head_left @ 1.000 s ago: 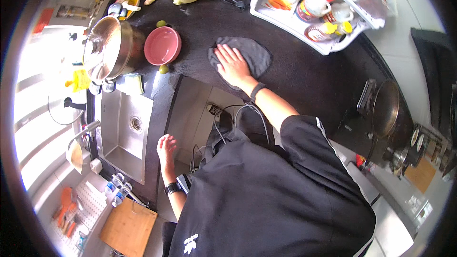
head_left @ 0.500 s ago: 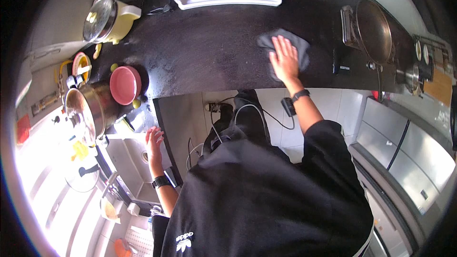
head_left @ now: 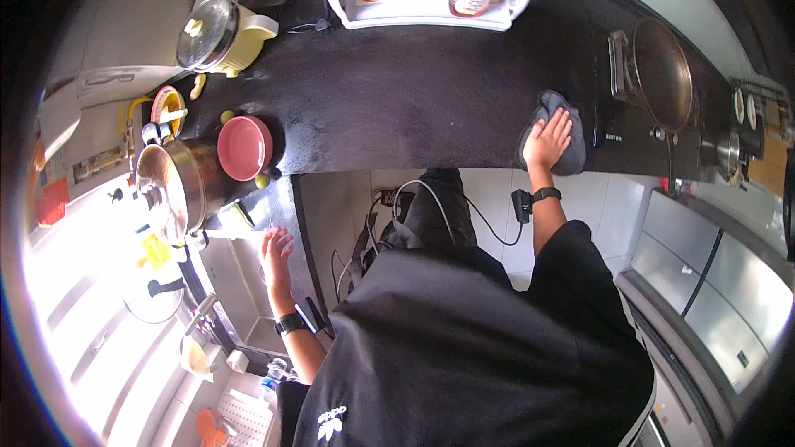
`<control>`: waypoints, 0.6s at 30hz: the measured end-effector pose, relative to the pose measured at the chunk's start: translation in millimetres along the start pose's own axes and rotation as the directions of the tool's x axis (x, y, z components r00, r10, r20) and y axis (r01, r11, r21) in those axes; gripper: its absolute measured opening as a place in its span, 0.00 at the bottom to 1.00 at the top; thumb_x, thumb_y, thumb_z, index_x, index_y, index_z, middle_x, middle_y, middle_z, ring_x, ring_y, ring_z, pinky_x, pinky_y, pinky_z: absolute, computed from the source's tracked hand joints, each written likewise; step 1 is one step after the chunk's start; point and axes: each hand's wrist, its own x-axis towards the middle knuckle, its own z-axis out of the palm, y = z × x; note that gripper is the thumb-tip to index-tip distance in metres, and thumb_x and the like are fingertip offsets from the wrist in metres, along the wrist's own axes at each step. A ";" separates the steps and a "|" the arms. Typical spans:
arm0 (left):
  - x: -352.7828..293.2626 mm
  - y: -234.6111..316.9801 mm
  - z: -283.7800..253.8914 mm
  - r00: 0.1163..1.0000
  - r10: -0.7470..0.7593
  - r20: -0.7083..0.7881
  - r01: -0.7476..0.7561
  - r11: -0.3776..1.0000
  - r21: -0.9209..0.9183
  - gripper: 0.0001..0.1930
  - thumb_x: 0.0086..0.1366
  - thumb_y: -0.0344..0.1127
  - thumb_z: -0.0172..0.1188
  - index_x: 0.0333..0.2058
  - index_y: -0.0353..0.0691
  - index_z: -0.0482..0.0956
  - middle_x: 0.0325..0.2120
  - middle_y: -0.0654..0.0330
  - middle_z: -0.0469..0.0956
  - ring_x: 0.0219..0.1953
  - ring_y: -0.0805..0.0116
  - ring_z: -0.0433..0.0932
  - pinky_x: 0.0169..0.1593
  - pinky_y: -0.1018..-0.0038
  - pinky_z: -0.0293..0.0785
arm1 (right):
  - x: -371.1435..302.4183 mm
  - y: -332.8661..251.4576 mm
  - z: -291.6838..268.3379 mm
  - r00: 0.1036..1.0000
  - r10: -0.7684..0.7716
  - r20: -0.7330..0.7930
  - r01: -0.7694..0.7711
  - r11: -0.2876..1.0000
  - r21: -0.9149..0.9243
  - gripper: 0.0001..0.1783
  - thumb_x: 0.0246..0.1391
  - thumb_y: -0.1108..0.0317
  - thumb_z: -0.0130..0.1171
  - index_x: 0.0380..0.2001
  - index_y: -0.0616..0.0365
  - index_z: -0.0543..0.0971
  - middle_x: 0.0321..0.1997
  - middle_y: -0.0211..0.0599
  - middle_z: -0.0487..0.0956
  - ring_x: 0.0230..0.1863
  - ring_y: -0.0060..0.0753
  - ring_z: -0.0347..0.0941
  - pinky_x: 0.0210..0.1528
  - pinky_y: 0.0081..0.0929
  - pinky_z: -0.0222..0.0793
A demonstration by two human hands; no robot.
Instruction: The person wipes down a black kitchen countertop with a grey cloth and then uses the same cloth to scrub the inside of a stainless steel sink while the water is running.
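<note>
A dark grey cloth (head_left: pixel 571 157) lies on the black counter (head_left: pixel 397 91) close to its front edge, directly under the right hand (head_left: pixel 549 141). That hand rests flat on top, palm down, its fingers stretched out toward one o'clock; cloth shows beyond the fingertips at twelve o'clock, as a strip at nine, and more broadly from three to five. Reckoned from the cloth, a frying pan (head_left: pixel 662 74) sits at two o'clock, and a white basket (head_left: pixel 414 21) of bottles stands between ten and eleven. Well off at nine o'clock is a pink bowl (head_left: pixel 245 149), with a steel pot (head_left: pixel 207 174) just past it. At eight o'clock the left hand (head_left: pixel 277 255) is raised near the sink (head_left: pixel 232 269), half open with loosely bent fingers, well apart from the cloth.
</note>
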 end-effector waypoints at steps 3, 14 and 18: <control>-16.4 -38.1 -27.7 0.994 -0.049 -0.100 0.045 0.998 -0.048 0.17 0.70 0.46 0.58 0.52 0.44 0.76 0.47 0.59 0.80 0.47 0.66 0.79 0.51 0.68 0.71 | 19.6 -48.2 11.8 0.981 -0.194 -0.017 0.194 0.980 -0.038 0.34 0.68 0.53 0.39 0.73 0.54 0.57 0.78 0.42 0.54 0.78 0.47 0.46 0.74 0.53 0.46; -52.8 -87.5 0.2 0.982 -0.178 -0.067 0.160 0.963 -0.217 0.18 0.71 0.46 0.55 0.55 0.44 0.74 0.49 0.59 0.78 0.48 0.65 0.77 0.53 0.66 0.71 | 41.5 -211.8 24.3 0.823 -0.564 -0.074 0.559 0.779 0.284 0.35 0.64 0.53 0.48 0.71 0.56 0.60 0.76 0.43 0.58 0.77 0.44 0.50 0.75 0.50 0.44; -28.5 -74.8 21.8 0.978 -0.206 -0.038 0.201 0.973 -0.117 0.15 0.72 0.43 0.55 0.52 0.45 0.76 0.44 0.63 0.80 0.43 0.70 0.79 0.46 0.71 0.73 | 58.8 -161.9 -6.5 0.654 -0.756 0.019 0.705 0.619 0.345 0.35 0.64 0.52 0.51 0.71 0.48 0.61 0.75 0.39 0.60 0.76 0.42 0.53 0.75 0.45 0.47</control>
